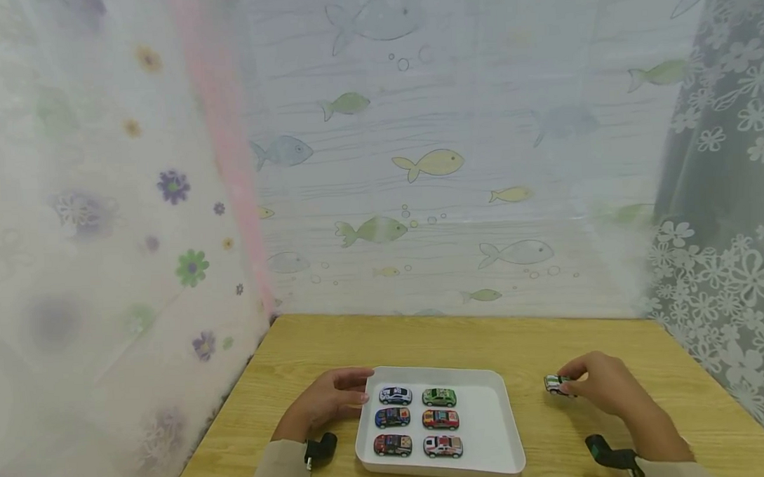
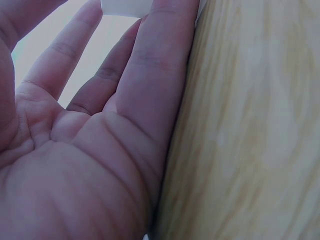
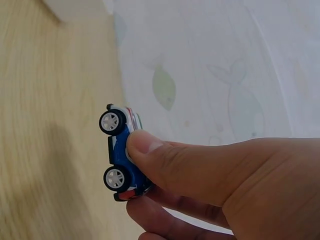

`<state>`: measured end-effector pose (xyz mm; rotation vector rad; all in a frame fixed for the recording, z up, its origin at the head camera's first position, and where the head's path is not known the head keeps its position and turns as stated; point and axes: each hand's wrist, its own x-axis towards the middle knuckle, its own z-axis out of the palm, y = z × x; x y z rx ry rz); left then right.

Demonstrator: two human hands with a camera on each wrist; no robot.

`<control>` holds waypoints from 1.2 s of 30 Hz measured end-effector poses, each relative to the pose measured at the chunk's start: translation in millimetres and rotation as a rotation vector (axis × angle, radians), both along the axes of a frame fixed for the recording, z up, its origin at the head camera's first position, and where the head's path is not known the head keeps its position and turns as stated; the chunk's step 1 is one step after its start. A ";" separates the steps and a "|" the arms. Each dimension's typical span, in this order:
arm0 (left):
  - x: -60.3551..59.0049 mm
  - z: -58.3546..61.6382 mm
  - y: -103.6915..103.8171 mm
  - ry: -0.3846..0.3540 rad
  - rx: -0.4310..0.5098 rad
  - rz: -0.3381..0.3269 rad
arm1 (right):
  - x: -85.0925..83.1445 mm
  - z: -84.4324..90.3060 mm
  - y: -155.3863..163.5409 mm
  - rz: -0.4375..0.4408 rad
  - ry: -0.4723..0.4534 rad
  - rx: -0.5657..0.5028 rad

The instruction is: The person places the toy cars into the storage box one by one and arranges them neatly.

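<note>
My right hand (image 1: 605, 385) pinches a toy car (image 3: 120, 150) between thumb and fingers, to the right of the tray. This car shows a blue side, white ends and black tyres in the right wrist view, held over the table. A white tray (image 1: 490, 431) sits in front of me with several toy cars in two columns on its left and middle part. Among them are a green car (image 1: 439, 397), a red one (image 1: 441, 419) and a blue one (image 1: 392, 417). My left hand (image 1: 327, 400) rests at the tray's left side, its fairly straight fingers (image 2: 155, 55) touching the wall.
The wooden table (image 1: 474, 340) extends behind and to both sides of the tray. Fish-printed curtain (image 1: 431, 195) hangs along its back edge, with flowered sheets (image 1: 187, 266) at the left and right. A dark wrist device (image 1: 607, 455) sits on each forearm.
</note>
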<state>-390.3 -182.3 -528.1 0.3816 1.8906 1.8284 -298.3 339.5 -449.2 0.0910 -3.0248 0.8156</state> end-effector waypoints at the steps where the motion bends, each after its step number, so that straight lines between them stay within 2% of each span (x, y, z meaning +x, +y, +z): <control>1: 0.2 -0.1 -0.1 -0.001 -0.003 0.001 | -1.1 0.4 -2.1 -0.001 0.006 -0.003; 8: 0.1 -0.3 -0.4 0.013 0.006 -0.026 | -6.1 5.6 -14.0 -0.001 0.028 -0.042; 17: 1.6 2.6 1.8 0.016 0.011 -0.017 | -8.1 15.0 -29.9 0.011 0.038 -0.103; 36: 2.8 4.2 0.5 0.011 -0.015 -0.007 | -17.1 13.1 -74.4 0.097 0.083 -0.221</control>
